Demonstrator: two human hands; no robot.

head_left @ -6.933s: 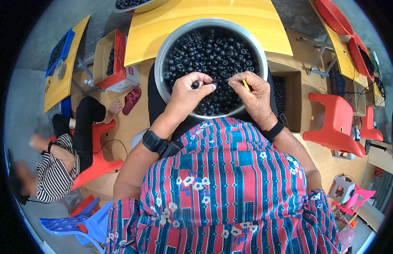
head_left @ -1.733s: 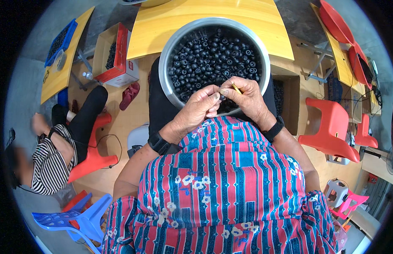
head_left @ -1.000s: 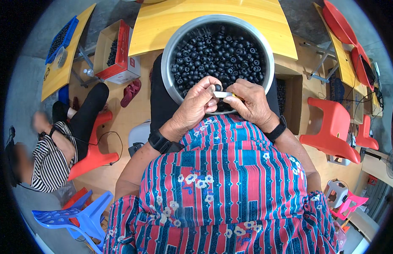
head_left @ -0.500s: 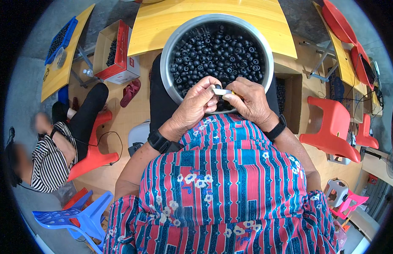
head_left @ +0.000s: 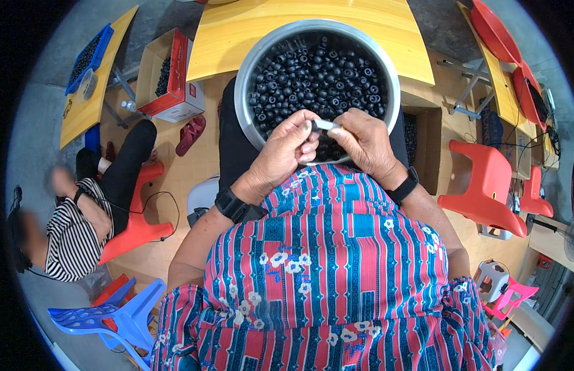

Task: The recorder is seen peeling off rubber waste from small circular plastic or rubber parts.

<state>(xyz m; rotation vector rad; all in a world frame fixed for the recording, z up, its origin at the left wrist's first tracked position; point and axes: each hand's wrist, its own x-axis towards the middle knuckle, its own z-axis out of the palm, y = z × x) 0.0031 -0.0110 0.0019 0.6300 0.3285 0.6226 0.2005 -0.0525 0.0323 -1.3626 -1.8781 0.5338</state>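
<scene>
A large metal basin [head_left: 242,86] rests at my lap, filled with small round black pieces [head_left: 318,77], many showing a hole. Over its near rim, my left hand [head_left: 280,148] pinches one black piece [head_left: 314,125] between thumb and fingertips. My right hand [head_left: 368,142] is closed round a small knife [head_left: 326,125] with a short pale blade; a bit of yellow handle shows by the thumb. The blade points left and meets the piece at my left fingertips. Most of the handle is hidden inside my fingers.
Beyond the basin stands a yellow table [head_left: 219,43]. A red and white carton [head_left: 181,99] with black pieces is at the left; an open brown carton [head_left: 430,145] at the right. Red stools [head_left: 482,179] flank me. A seated person in stripes [head_left: 76,241] is at far left.
The knife blade has turned slightly, its tip now tilted up against the black piece. My right hand has shifted a little upward; my left hand is nearly still.
</scene>
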